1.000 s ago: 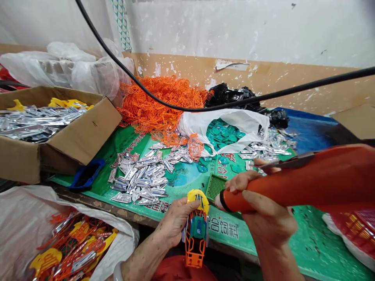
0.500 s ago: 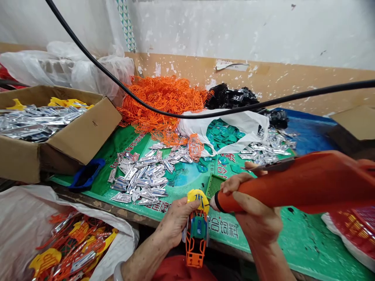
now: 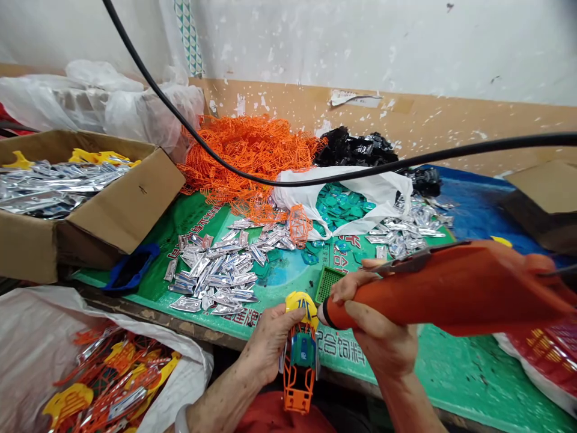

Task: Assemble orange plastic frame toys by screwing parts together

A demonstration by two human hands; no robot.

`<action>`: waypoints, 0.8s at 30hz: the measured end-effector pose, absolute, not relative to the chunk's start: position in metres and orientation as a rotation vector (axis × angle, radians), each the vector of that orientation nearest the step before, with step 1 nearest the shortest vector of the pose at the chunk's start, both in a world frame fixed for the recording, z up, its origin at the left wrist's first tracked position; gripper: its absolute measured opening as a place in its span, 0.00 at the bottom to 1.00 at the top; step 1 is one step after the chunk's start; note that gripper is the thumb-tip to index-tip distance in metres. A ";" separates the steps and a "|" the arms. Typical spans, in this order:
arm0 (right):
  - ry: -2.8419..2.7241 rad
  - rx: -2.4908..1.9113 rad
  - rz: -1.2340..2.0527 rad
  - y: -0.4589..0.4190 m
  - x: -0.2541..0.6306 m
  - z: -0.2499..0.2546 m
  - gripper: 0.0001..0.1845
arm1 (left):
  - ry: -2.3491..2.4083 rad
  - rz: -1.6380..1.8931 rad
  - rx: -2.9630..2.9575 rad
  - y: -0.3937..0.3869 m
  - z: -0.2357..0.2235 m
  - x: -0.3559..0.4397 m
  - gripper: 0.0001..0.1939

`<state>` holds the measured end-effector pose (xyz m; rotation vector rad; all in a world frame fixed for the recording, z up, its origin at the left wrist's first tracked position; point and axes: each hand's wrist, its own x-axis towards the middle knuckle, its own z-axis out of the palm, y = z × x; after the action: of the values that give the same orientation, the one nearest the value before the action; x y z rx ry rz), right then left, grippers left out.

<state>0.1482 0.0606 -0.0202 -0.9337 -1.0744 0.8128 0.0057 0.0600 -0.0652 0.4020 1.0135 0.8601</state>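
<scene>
My left hand [image 3: 270,334] is closed on a toy car body [image 3: 303,352] near the table's front edge, thumb on its yellow end. The body joins a yellow piece, an orange lattice frame, a green-blue middle and silvery sides. My right hand [image 3: 376,322] wraps round the front of an orange-red electric screwdriver [image 3: 433,285]. Its tip points left and meets the side of the yellow piece; the exact contact point is too small to make out. Just behind the tip lies a small green basket [image 3: 330,284]. Silvery parts [image 3: 216,273] are heaped to the left.
A black cable [image 3: 234,171] hangs across the view. Orange frames [image 3: 252,156], a white bag [image 3: 293,186] of green parts and black parts [image 3: 356,147] lie behind. At left stand a cardboard box [image 3: 126,201] and a sack [image 3: 193,361] of assembled pieces; a red basket [image 3: 545,355] is at right.
The rear of the screwdriver has swung down a little and its tip has shifted slightly left against the yellow piece. The cable has shifted. My left hand keeps its grip.
</scene>
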 end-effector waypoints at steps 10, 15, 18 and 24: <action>-0.950 -0.820 0.949 0.061 0.143 -0.003 0.24 | 0.984 0.883 0.437 0.057 -0.063 0.007 0.18; -0.885 -0.727 0.775 0.077 0.158 0.009 0.23 | 0.979 0.834 0.481 0.058 -0.055 0.001 0.17; -0.829 -0.794 0.640 0.094 0.166 0.007 0.17 | 0.988 0.806 0.483 0.058 -0.053 0.000 0.17; -0.782 -0.884 0.663 0.117 0.164 -0.016 0.11 | 0.972 0.744 0.501 0.058 -0.058 -0.002 0.15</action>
<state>0.1643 0.1173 -0.0164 -0.8835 -0.7818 0.6625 -0.0023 0.0580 -0.0577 0.5007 0.9716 0.7437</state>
